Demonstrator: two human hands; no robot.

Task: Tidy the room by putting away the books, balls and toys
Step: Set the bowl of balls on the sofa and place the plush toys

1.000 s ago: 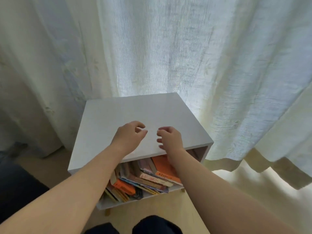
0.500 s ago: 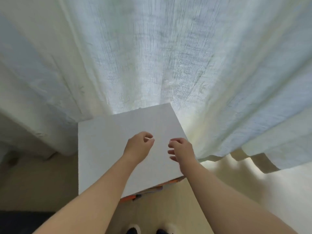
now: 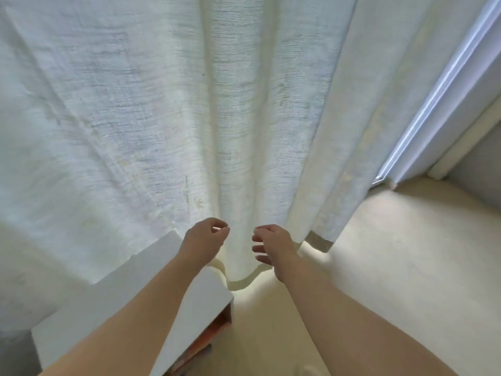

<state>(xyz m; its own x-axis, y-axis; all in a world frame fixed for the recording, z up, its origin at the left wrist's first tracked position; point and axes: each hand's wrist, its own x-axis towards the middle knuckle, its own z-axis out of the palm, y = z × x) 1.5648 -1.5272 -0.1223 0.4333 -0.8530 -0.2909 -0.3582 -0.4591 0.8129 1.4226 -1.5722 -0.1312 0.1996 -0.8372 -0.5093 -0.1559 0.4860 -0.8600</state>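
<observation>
Both hands empty. Your left hand (image 3: 206, 240) hangs above the far right corner of the white shelf unit (image 3: 122, 294), fingers loosely curled, thumb near the fingertips, nothing between them. Your right hand (image 3: 273, 244) is level with it, a small gap apart, also loosely curled and holding nothing, in front of the curtain (image 3: 244, 104) hem. Whether either hand brushes the cloth cannot be told.

Task things: books (image 3: 208, 340) lie inside the shelf unit, only orange edges showing at its open front near the lower right corner. No balls or toys in view. Pale floor (image 3: 393, 267) runs off right toward the window frame (image 3: 447, 90).

Judgement: books look stowed; step in hand is finding the next item.

Notes for doing it well:
- Turn from the curtain and sweep the floor before reaching; nothing to pick up lies within reach.
- Keep fingers relaxed and clear of the curtain folds so cloth does not snag.
- The books' edges look uneven at the front. If any overhang, push them flush before leaving.
- Carry loose balls two-handed; they roll.
</observation>
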